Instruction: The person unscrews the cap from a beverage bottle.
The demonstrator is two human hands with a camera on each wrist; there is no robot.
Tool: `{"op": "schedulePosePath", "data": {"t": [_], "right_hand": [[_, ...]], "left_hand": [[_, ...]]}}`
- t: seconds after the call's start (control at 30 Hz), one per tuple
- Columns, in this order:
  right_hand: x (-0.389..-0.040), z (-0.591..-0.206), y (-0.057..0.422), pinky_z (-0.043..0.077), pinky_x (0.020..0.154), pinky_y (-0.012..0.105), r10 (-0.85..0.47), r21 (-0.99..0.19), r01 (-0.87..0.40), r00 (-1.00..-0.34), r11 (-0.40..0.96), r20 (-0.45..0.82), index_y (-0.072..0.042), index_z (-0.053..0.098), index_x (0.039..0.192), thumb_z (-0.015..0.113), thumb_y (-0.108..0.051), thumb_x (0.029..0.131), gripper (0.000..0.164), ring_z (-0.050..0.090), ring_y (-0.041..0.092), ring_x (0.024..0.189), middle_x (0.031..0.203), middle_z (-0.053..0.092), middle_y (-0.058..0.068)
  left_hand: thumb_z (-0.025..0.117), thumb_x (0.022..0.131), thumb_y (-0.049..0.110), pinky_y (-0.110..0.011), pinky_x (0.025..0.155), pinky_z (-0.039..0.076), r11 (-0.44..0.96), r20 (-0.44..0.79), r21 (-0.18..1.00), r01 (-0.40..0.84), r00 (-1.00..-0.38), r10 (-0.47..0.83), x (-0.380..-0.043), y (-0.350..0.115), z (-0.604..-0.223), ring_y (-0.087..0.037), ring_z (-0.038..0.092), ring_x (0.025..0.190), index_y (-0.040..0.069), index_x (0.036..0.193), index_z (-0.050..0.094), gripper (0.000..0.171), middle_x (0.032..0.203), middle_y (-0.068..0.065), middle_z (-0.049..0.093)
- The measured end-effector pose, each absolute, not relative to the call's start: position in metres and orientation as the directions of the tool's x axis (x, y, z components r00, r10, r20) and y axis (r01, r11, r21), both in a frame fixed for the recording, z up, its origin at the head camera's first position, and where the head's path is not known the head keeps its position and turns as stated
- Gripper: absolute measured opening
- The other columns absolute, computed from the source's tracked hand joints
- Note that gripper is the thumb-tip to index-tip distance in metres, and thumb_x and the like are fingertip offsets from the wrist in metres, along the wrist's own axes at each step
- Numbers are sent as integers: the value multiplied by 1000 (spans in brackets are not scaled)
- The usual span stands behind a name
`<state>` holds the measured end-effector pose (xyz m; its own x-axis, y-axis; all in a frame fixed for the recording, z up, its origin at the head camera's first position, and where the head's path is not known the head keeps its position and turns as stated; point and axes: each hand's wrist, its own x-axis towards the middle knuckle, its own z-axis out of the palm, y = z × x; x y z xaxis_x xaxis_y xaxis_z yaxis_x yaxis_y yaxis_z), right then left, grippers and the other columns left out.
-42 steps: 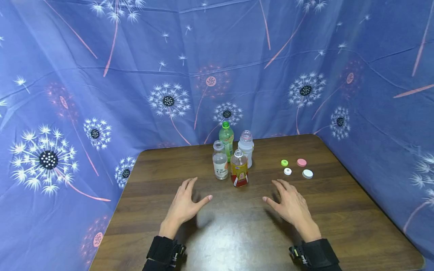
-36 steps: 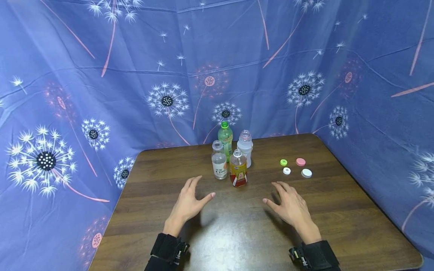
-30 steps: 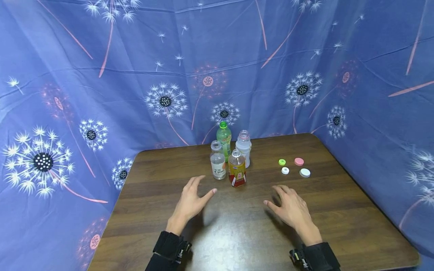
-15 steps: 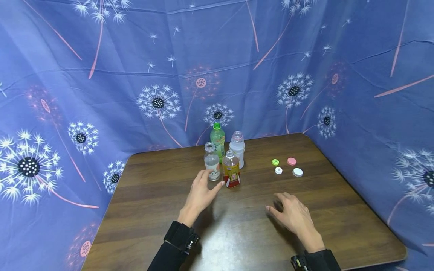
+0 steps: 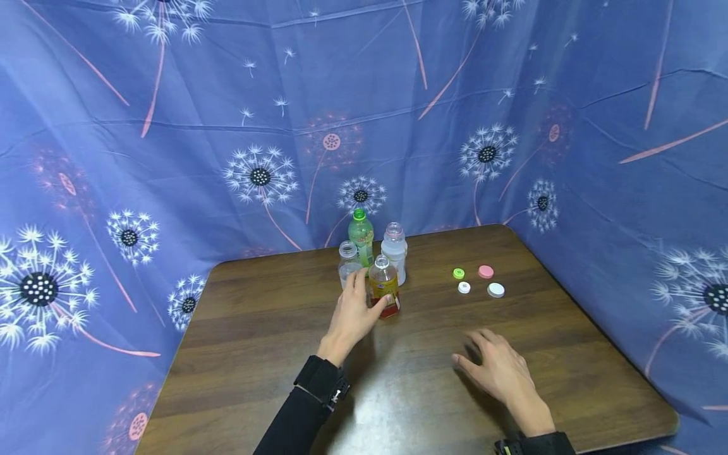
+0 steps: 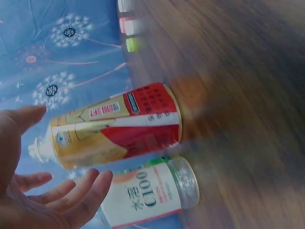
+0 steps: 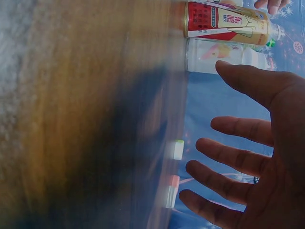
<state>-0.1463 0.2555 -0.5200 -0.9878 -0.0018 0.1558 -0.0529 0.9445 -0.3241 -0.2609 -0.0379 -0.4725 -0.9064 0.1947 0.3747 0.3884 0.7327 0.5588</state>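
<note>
My left hand is up against a gold-and-red labelled plastic bottle, its thumb overlapping the front of it in the head view. The left wrist view shows the fingers spread, with that bottle standing uncapped just beyond them. A clear bottle with a white label stands beside it, partly hidden by the hand in the head view. Behind are a green bottle and a frosted clear bottle, also without caps. My right hand hovers over the table, fingers spread, holding nothing.
Several loose caps lie on the right of the wooden table: a green cap, a pink cap, a small white cap and a larger white cap. A blue dandelion-print cloth hangs behind.
My left hand has moved forward and right to the gold-and-red bottle. The right hand has drawn back slightly toward me. The head view has turned, so the scene sits farther left.
</note>
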Motion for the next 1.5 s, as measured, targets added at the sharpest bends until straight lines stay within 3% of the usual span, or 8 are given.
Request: {"op": "schedulePosePath", "data": {"t": [0.23,0.6,0.87,1.1,1.3,1.5], "right_hand": [[-142,-520,259,51,87,70,1,-324,-42,-991,945,132,-11,62,136,71,-55,89,65,56,47,125,139,58,20],[-145,-521,259,52,85,69,-20,-328,-68,-989,942,146,-13,63,135,73,-52,88,62,56,44,125,139,58,16],[-151,-517,257,51,88,70,-22,-326,-70,-989,943,147,-12,62,136,74,-51,88,63,54,44,127,140,57,16],[-153,-514,256,51,87,70,-15,-303,-64,-987,951,161,-10,63,134,73,-51,88,63,55,45,125,139,58,17],[-156,-513,257,51,86,69,-16,-289,-67,-984,955,175,-9,63,134,72,-53,88,64,56,46,124,138,58,19],[-161,-509,259,51,89,68,-44,-296,-104,-978,950,203,-8,62,134,73,-51,89,63,56,47,122,136,59,19]], "left_hand": [[69,91,53,-49,89,60,764,354,531,366,-915,193,-270,-19,-472,-35,64,118,13,158,28,88,150,-14,44],[68,92,55,-53,98,56,782,279,547,299,-946,167,-281,-15,-474,-38,59,127,11,160,26,90,151,-16,45],[69,96,41,-51,95,58,782,335,510,357,-920,202,-283,-14,-480,-36,64,118,9,154,33,75,141,-17,54],[70,94,44,-48,83,61,790,385,486,374,-903,191,-275,-15,-479,-33,69,105,12,150,39,72,131,-13,61],[72,91,47,-45,86,60,787,417,472,398,-887,199,-263,-21,-473,-28,68,108,13,148,44,72,126,-9,64],[72,91,46,-42,88,61,728,396,540,422,-891,223,-251,-30,-465,-26,68,108,15,147,45,69,124,-7,62]]}}
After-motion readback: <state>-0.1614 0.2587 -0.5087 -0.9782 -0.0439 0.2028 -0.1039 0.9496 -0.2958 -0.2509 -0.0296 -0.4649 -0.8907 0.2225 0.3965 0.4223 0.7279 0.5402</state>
